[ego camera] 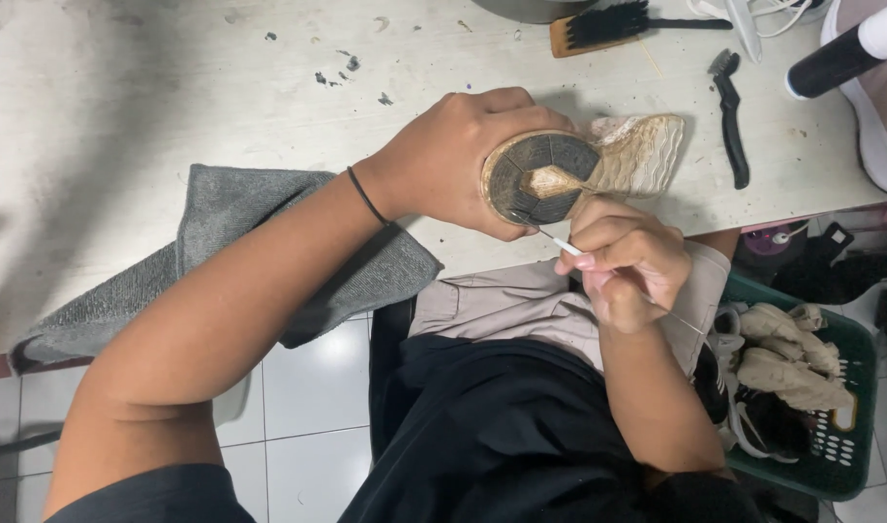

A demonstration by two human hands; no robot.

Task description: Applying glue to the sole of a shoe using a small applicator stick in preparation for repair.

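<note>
Stretching away above both hands, the pale counter [172,87] carried everything, with a grey towel [269,223] draped over its edge just beneath the left forearm. Down to the right of the right hand, a green basket [841,436] on the floor held several worn shoes. The left hand [453,160] was clamped around the heel of a shoe [589,165], turned sole-up at the counter's edge, its dark round heel tread facing the camera and its tan ribbed forefoot pointing away to the right. Just below it, the right hand [623,261] was closed in a pinch on a thin pick [550,237], whose fine tip touched the lower rim of the tread. Beyond the shoe lay a wooden-backed brush [598,27] and, further right, a small black brush [729,116]. Working the grooves well would seem to call for a firm left-hand hold so the sole could not twist, and short, shallow strokes of the tip along each channel, levering dirt outward rather than digging into the rubber.
</note>
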